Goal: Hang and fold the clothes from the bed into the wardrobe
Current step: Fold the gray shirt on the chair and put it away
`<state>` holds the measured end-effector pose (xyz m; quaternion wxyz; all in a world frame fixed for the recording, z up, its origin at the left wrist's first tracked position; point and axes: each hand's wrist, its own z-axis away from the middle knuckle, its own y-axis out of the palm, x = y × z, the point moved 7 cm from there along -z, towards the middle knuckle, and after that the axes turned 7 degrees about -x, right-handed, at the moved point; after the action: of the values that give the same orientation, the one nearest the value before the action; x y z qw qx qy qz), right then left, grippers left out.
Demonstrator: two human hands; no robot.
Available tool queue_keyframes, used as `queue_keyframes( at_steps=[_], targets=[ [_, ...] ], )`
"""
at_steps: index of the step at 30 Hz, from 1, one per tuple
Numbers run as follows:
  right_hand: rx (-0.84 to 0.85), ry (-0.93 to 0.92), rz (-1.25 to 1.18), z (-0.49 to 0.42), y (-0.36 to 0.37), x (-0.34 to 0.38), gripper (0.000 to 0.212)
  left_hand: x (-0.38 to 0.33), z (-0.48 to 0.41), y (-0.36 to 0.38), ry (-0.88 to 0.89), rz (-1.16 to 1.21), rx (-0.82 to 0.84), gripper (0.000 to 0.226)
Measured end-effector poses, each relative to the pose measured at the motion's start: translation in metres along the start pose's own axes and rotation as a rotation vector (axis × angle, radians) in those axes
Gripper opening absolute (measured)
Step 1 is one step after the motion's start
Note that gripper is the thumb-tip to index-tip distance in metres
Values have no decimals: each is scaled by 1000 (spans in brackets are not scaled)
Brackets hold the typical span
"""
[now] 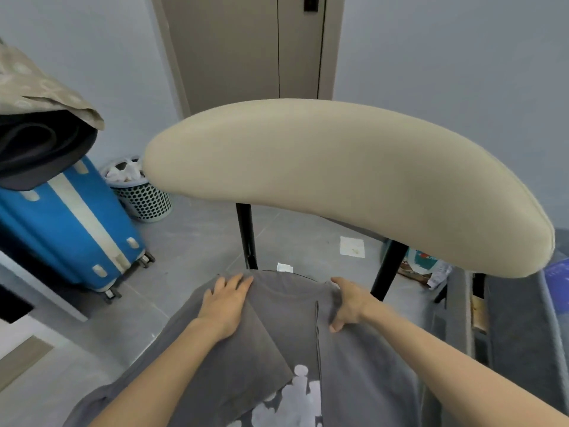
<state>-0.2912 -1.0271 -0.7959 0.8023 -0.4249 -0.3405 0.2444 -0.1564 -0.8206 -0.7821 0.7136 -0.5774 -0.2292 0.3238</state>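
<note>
Pressing a grey T-shirt (286,322) flat, the left hand (226,305) lies open; the right hand (349,303) grips its folded side.

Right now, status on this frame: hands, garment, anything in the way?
Left hand flat, pressing the grey T-shirt. Right hand grips its other folded edge. Shirt lies partly folded below the chair backrest; nothing blocking.

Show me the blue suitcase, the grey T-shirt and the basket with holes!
Blue hard-shell suitcase (61,229), head view, on its blue side panel.
Grey printed T-shirt (286,306), head view, on plain cloth below its collar.
Pale round basket with holes (147,201), head view, on its perforated wall.
</note>
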Motion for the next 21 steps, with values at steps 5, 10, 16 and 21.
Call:
queue_keyframes(
  at_steps=[5, 10, 16, 21],
  targets=[
    [74, 61, 84, -12, 1, 1, 96, 0, -48, 1, 24, 75, 136, 68],
    [79, 56, 72, -11, -4, 4, 74, 0, -62, -4, 22, 129, 130, 62],
    [-54, 21, 195, 10, -10, 13, 73, -8, -31, -22, 38, -113, -61, 42],
    [-138, -13, 140, 33, -13, 15, 70, -3, 8, -22, -13, -18, 59, 98]
  ],
)
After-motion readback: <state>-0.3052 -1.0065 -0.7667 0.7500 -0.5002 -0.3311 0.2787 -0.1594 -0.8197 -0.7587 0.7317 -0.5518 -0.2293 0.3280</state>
